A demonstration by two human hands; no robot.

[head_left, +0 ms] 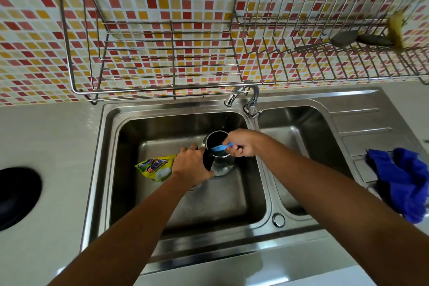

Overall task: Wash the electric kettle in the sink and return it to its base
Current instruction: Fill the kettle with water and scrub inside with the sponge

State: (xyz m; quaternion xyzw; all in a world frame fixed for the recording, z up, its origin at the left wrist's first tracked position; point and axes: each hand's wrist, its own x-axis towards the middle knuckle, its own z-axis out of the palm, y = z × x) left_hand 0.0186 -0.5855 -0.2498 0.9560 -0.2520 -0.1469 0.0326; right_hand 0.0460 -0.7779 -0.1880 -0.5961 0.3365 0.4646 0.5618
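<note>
We see the steel electric kettle (219, 160) with its black handle standing upright and open-topped in the left basin of the stainless double sink (109, 146), in front of the chrome faucet (241, 95). Our left hand (191, 165) wraps closed around the kettle's black handle on its left side. Our right hand (241, 143) is curled into a fist on the blue handle of a brush (220, 147) at the kettle's right rim, the blue end reaching across the dark mouth. A yellow-green detergent pouch (155, 167) lies on the basin floor just left of the kettle, partly behind our left hand. A crumpled blue cloth (401, 181) sits on the drainboard, well right of the kettle. A round black kettle base (16, 195) rests on the pale counter, well left of the kettle.
</note>
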